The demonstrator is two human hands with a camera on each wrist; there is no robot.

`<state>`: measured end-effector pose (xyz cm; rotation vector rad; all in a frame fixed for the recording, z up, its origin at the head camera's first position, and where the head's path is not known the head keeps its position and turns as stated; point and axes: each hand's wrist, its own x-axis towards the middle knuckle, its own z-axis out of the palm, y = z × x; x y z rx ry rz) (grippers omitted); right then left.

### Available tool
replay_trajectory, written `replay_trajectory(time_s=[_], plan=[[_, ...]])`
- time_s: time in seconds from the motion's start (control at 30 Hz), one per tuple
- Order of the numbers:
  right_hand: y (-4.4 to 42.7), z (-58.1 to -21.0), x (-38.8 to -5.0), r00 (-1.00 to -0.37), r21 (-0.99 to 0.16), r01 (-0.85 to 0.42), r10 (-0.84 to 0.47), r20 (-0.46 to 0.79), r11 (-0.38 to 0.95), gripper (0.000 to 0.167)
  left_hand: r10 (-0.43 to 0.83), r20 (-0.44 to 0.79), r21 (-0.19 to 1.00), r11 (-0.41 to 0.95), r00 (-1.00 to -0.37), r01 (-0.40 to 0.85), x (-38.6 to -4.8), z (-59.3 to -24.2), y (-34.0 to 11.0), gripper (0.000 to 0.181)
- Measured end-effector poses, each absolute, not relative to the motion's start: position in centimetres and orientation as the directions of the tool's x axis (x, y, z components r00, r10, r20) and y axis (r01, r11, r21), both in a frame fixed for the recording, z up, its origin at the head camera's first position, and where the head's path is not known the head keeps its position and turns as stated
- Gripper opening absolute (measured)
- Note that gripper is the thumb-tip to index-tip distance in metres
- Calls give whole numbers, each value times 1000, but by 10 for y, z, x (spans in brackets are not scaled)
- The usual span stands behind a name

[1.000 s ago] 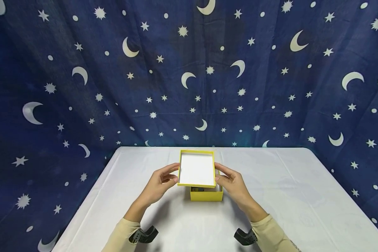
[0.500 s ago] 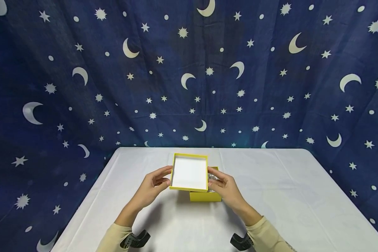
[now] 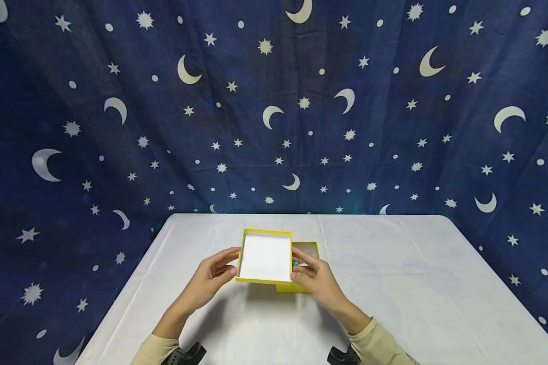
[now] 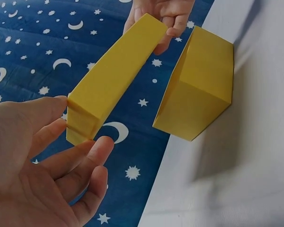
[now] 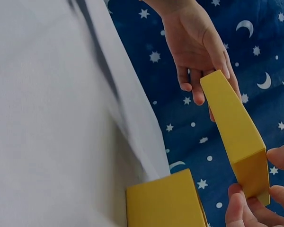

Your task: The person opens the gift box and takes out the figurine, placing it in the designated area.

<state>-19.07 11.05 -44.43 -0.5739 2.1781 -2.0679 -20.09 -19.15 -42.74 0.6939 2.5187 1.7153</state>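
Note:
Both hands hold a yellow box lid (image 3: 264, 256) in the air, its white inside facing the head camera. My left hand (image 3: 205, 281) pinches the lid's left side between thumb and fingers. On the opposite side my right hand (image 3: 318, 281) grips the lid's edge the same way. The yellow box (image 3: 293, 288) stands uncovered on the table, partly hidden behind the lid and right hand. Small coloured things show inside it, too little seen to name. From the left wrist, the lid (image 4: 116, 78) is apart from the box (image 4: 208, 66); the right wrist view also has the lid (image 5: 234, 123) raised.
A white cloth covers the table (image 3: 415, 284) on both sides of the box. Behind it hangs a dark blue curtain (image 3: 237, 121) with white moons and stars. A black wrist device (image 3: 187, 354) sits at the left sleeve, another black device (image 3: 343, 356) at the right.
Both hands have carried the lid left and slightly nearer, off to the side of the box. More of the box's far right opening now shows. The box has stayed put.

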Motion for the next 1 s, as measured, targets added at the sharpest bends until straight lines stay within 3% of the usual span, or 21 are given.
replay_trajectory(time_s=[1.0], plan=[[60, -453, -178, -895, -991, -131, -429, 126, -18, 66, 300, 169, 929, 269, -939, 254, -178, -442, -246, 49]])
